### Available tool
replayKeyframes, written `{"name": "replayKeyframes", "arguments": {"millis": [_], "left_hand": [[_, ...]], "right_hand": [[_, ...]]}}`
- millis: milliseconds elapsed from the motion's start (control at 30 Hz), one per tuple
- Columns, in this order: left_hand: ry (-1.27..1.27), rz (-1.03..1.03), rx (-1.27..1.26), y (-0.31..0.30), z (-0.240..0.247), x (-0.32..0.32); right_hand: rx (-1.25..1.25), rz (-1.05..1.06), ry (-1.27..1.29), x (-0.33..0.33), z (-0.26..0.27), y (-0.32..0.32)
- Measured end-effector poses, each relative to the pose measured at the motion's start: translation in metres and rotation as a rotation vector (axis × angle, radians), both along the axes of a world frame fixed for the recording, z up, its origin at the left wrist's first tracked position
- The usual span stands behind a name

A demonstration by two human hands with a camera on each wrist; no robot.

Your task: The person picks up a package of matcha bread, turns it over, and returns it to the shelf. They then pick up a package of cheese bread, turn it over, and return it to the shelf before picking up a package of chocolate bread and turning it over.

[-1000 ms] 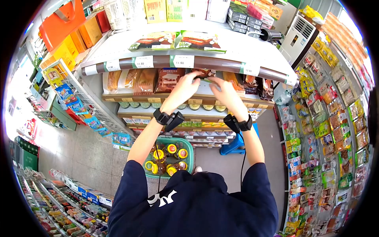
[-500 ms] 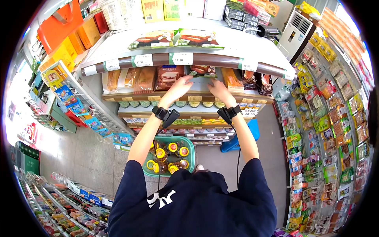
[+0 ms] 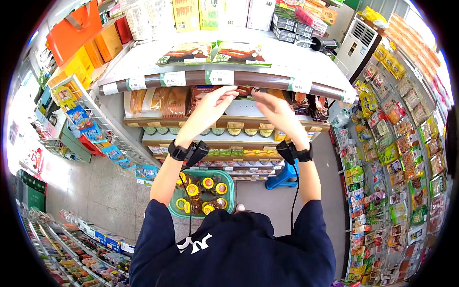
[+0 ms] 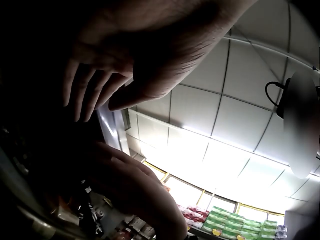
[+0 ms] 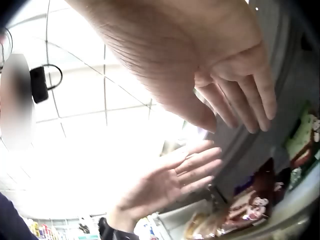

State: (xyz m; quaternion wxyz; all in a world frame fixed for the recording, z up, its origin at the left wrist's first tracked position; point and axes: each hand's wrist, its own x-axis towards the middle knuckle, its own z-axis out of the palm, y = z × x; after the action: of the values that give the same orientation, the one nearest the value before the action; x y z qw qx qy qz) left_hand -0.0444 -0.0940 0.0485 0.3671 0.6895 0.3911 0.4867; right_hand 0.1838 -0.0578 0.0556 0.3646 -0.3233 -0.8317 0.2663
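My left hand is held up before the second shelf, just below the top shelf's brown edge, with fingers straight and nothing in them. Facing it, my right hand has its fingers extended too and holds nothing. Behind the gap between the fingertips sits a small dark food packet, partly under the shelf edge. A dark red bread package shows partly behind my left hand; in the right wrist view this red package lies below the hands. That view also shows my left palm flat and bare.
Two green snack packs lie on the white top shelf. More bread packs stand left on the second shelf, dark packs right. Below are a green basket holding yellow-lidded jars and a blue stool. Hanging snack racks line the right.
Both hands dipped to the small packet's lower front half a second ago, then rose. They now stand higher, with the forearms farther apart. The small packet stays on the shelf.
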Motion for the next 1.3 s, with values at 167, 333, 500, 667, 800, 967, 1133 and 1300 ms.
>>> {"name": "replayKeyframes", "arguments": {"millis": [167,333,500,667,800,967,1133,1300], "left_hand": [[0.069,0.041,0.023,-0.036,0.054,0.005],[-0.113,0.169,0.285,-0.021,0.071,0.008],[-0.032,0.333,0.269,0.013,0.068,0.014],[0.000,0.314,0.309,0.027,0.070,0.024],[0.148,0.423,0.413,0.048,0.074,0.023],[0.603,0.845,0.547,0.069,0.060,0.016],[0.632,0.875,0.587,0.073,0.044,0.014],[0.548,0.782,0.490,0.068,0.051,0.014]], "right_hand": [[-0.175,0.156,0.380,0.019,0.051,-0.010],[-0.080,0.015,0.516,0.015,0.070,0.022],[0.077,-0.348,0.258,-0.009,0.073,0.046],[0.203,-0.311,0.146,-0.025,0.077,0.075],[-0.024,-0.465,-0.214,-0.032,0.093,0.084],[-0.059,-0.453,-0.292,-0.032,0.092,0.090],[-0.035,-0.478,-0.289,-0.034,0.085,0.082],[-0.015,-0.492,-0.255,-0.039,0.082,0.075]]}}
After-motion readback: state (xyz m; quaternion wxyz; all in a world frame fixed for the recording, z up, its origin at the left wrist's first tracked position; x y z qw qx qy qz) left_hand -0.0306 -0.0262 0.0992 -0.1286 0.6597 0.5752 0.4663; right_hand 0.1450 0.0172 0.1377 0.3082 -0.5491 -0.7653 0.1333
